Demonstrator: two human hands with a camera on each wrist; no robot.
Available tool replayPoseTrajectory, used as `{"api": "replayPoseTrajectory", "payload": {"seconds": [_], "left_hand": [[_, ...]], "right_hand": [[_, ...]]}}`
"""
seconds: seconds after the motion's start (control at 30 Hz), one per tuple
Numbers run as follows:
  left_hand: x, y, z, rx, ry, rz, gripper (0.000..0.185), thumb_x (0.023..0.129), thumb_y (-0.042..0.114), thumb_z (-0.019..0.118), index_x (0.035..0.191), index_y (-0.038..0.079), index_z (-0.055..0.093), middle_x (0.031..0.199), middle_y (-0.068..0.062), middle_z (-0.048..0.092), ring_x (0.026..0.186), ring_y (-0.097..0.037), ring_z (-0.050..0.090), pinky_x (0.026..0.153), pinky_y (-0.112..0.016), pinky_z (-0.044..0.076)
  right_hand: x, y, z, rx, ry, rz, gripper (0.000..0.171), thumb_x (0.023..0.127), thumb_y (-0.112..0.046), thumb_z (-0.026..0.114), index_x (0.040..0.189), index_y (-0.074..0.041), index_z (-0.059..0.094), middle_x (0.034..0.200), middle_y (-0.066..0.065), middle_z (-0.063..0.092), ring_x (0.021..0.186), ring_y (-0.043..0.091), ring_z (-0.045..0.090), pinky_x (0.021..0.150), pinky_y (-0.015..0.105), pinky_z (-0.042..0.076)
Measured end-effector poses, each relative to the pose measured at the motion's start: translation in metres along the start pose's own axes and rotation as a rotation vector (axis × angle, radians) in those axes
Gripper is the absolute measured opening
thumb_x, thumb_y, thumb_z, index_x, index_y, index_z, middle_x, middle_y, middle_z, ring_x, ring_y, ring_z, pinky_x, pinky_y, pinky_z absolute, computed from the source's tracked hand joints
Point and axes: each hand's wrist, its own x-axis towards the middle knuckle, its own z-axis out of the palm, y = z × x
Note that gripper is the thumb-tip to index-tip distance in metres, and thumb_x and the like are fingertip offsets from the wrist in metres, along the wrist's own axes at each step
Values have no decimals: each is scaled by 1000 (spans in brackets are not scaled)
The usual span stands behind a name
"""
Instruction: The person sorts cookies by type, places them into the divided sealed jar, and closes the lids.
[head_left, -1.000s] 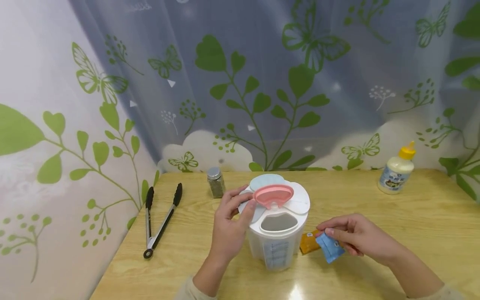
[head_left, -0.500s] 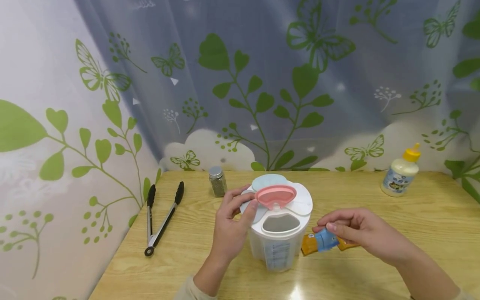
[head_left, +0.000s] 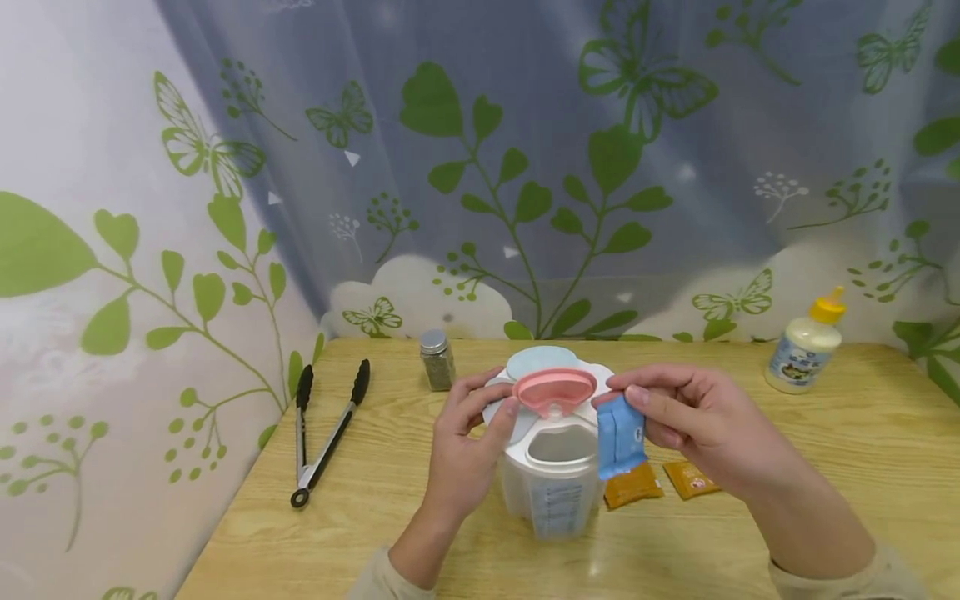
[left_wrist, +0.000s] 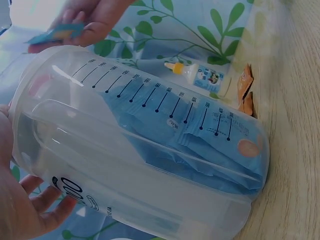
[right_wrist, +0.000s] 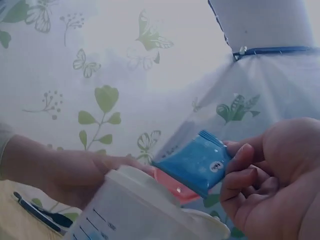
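Note:
My left hand [head_left: 465, 462] grips the left edge of the white lid on a clear storage container [head_left: 517, 492]. The lid's pink flap [head_left: 555, 392] stands raised behind an uncovered opening at the front. Between thumb and fingers, my right hand [head_left: 705, 425] pinches a small blue sealed packet [head_left: 621, 442], held at the lid's right side and just right of the opening. In the left wrist view, blue packets [left_wrist: 165, 130] show through the container's wall, lying in one compartment. Two orange packets [head_left: 632, 486] lie on the table to the right of the container.
Open metal tongs [head_left: 322, 450] with black tips lie on the left of the wooden table [head_left: 375, 533]. Behind the container stands a small spice jar [head_left: 437, 362]. A bottle with a yellow cap [head_left: 806, 346] stands at the back right, before a leaf-patterned curtain [head_left: 480, 208].
My right hand has lifted the blue packet from the orange packets, up and left to the lid's right side. My left hand keeps its grip on the lid.

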Motion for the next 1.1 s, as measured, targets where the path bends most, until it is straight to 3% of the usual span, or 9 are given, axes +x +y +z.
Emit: {"api": "replayPoseTrajectory", "payload": {"seconds": [0.13,0.3,0.53,0.7,0.77,0.93,1.0,1.1], "left_hand": [[0,2,1,8,-3,-8,15,86,3,61,99,-1,67,116,-18,53,110,-26,51,73,-27,47],[0,2,1,21,-1,-11,15,86,4,61,99,0,67,117,-17,54,109,-25,51,72,-26,45],[0,3,3,21,0,2,15,86,4,61,99,0,67,115,-18,54,109,-25,51,72,-24,46],[0,1,3,16,-3,-8,15,87,4,61,100,1,67,116,-16,54,109,-23,51,72,-26,46],[-1,-8,3,15,-3,7,15,87,6,61,100,3,68,117,-14,54,110,-23,51,73,-27,46],[1,-12,1,32,0,9,15,86,8,62,100,5,68,119,-11,54,112,-23,50,77,-32,47],[1,-13,1,34,0,5,15,86,9,63,100,7,68,119,-10,54,112,-22,50,79,-34,47],[0,-29,1,34,0,36,15,86,14,64,101,12,68,119,-4,54,112,-19,50,78,-33,48]], "right_hand": [[11,-1,15,2,83,-91,26,95,6,40,113,6,58,94,5,62,58,14,34,53,30,23],[15,5,29,-157,209,-146,21,92,4,48,107,3,63,84,4,64,56,12,47,46,25,33],[7,23,30,-328,221,-130,17,91,3,53,104,3,63,66,8,58,51,17,49,42,32,39],[3,29,27,-342,218,-142,19,90,4,53,106,4,63,73,9,62,51,17,47,40,31,38],[2,30,25,-313,218,-150,19,89,6,53,106,5,62,85,11,66,50,17,46,38,32,35],[2,34,26,-236,274,-111,17,87,5,58,103,2,62,102,9,67,45,14,43,35,33,28],[2,35,26,-238,313,-91,15,87,4,58,101,1,60,100,8,66,44,15,43,35,32,29],[2,34,25,-282,392,-103,12,89,1,57,101,1,58,92,7,63,44,17,43,37,31,34]]}}
